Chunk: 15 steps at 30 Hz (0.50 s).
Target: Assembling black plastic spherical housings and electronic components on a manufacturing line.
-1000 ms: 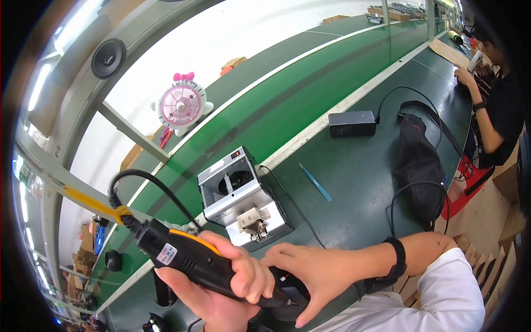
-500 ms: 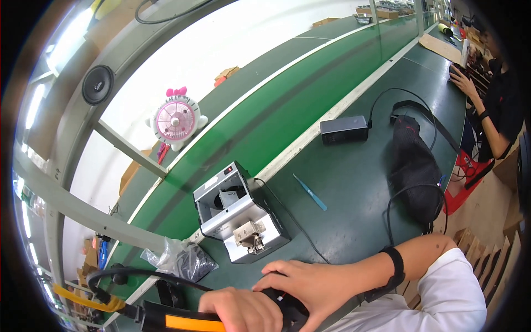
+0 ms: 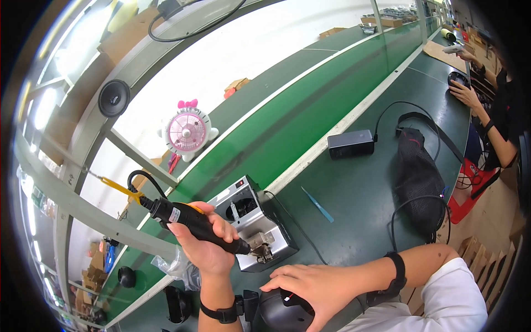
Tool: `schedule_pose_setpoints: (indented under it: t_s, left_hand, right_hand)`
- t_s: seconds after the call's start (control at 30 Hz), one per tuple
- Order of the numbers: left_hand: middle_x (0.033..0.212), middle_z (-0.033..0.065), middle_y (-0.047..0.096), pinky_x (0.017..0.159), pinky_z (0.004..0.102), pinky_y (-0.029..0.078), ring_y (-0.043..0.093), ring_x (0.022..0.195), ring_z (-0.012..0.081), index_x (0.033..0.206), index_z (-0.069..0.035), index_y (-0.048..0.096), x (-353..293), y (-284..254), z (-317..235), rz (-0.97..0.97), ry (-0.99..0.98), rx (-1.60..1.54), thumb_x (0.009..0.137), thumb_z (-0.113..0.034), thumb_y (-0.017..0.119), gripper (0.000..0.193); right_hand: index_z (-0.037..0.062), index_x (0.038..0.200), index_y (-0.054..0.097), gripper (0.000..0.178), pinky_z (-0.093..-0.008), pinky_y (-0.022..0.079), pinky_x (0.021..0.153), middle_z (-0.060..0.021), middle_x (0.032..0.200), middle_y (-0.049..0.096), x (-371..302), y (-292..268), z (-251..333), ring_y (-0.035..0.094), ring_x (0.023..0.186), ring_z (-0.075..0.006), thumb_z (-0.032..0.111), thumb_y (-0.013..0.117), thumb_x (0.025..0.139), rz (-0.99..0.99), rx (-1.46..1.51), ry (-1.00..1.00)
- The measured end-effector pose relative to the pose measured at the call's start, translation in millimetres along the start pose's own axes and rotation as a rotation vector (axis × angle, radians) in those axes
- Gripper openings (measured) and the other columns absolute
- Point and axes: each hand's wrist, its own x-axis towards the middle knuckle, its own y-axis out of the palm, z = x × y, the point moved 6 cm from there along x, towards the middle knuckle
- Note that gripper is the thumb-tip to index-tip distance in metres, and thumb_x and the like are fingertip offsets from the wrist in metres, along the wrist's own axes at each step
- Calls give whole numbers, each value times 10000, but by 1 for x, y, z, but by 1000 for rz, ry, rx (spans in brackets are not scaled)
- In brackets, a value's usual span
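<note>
A black electric screwdriver (image 3: 182, 220) hangs from a yellow strap and a black cable. My left hand (image 3: 209, 252) is closed around its body. The driver's tip meets or nearly touches the metal pick-up block (image 3: 261, 244) on the front of a silver screw feeder (image 3: 279, 235). On the bench's near side, my right hand (image 3: 323, 285) grips a rounded black plastic shell (image 3: 276, 311). Its palm and fingers hide part of that shell. A clear plastic bag (image 3: 180, 265) with dark contents lies left of the feeder, partly behind my left wrist.
Blue tweezers (image 3: 317, 205), a grey box with a cable (image 3: 350, 145) and a black mesh pouch (image 3: 419, 182) lie to the right. Behind runs a green conveyor (image 3: 298, 124) with a pink-and-white fan (image 3: 187, 131) beyond it. Another person's hand (image 3: 466, 94) holds a dark part at far right.
My left hand has lifted the screwdriver from the shell and brought it up to the feeder. My right hand stays on the shell. At far right, the other person's second hand now holds a light-coloured tool.
</note>
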Motion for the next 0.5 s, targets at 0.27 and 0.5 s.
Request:
schedule_pose_setpoints:
  t_s: [0.27, 0.5]
  left_hand:
    - [556, -10, 422, 450, 295, 409, 415, 430, 119, 989, -78, 531, -9, 13, -2, 28, -14, 48, 899, -827, 365, 773]
    - [620, -10, 493, 400, 292, 369, 412, 414, 99, 1082, -51, 513, -37, 6, -96, 251, 103, -258, 943, -744, 425, 713]
  right_hand:
    - [41, 1393, 424, 1074, -469, 414, 1047, -206, 1335, 493, -3, -1, -2, 490, 1252, -398, 411, 945, 530, 15, -7, -22]
    - [31, 1450, 327, 1106, -428, 428, 1074, -189, 1403, 431, 3, -10, -14, 462, 1303, -367, 367, 938, 592, 149, 9, 2]
